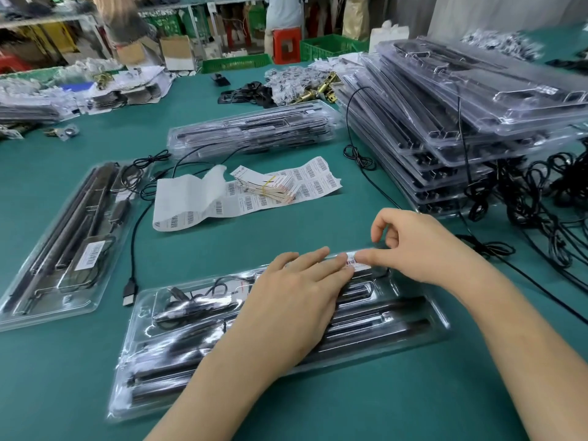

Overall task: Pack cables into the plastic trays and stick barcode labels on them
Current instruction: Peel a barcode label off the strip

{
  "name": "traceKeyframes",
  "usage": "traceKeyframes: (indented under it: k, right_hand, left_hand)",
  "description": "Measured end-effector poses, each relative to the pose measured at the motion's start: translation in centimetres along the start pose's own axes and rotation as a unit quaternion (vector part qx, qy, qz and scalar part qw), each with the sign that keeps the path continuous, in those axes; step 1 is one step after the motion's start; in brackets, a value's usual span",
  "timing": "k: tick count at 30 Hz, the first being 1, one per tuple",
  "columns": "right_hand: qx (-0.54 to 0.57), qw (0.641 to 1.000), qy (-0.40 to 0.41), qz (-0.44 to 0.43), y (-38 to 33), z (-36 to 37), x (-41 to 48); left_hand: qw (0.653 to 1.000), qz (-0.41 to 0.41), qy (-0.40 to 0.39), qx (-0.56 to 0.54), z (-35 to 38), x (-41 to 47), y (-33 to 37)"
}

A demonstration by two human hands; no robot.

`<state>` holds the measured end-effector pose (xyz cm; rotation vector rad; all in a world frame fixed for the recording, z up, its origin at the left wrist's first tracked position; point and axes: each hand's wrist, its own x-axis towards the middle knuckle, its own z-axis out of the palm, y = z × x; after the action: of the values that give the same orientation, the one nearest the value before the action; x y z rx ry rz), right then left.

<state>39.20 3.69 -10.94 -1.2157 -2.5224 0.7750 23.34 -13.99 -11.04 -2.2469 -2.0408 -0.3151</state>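
Both hands work the label (355, 261) at the tray's (410, 283) 12 o'clock edge, left hand (296, 300) flat and released, right hand (416, 246) pinching it; best smoothed outward, avoiding creases

We have only one view, from a camera on the person's head. It looks forward and down over a green table (286, 224), and the wide lens bends straight edges near the borders of the frame. The camera is close to the work: both forearms enter from the bottom edge, and the left hand (296, 294) and the right hand (410, 246) meet a little below the centre, over a clear tray (149, 361). Toward the upper right of the frame stands a stack of trays (477, 100). Along the top edge we see shelves (191, 14), far and blurred. No second view shares this scene.
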Motion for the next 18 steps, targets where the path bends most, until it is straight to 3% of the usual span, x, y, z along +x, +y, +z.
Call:
traceKeyframes:
  k: [6,10,15,18]
  right_hand:
    - [0.020,0.999,-0.030,0.006,0.4,-0.3,0.0]
    - [0.010,0.998,-0.039,-0.048,-0.3,-0.1,-0.2]
    - [-0.053,0.991,-0.097,-0.076,-1.4,-0.1,-0.6]
    - [-0.061,0.990,-0.110,-0.070,-1.6,-0.6,-0.5]
  left_hand:
    - [0.998,-0.054,-0.002,-0.029,-1.4,-0.7,-1.1]
    - [0.989,-0.108,-0.058,-0.087,-3.3,-1.8,-4.4]
    - [0.948,-0.221,-0.188,-0.131,-5.9,-7.4,-11.5]
    - [0.944,-0.234,-0.185,-0.139,-5.6,-9.5,-12.6]
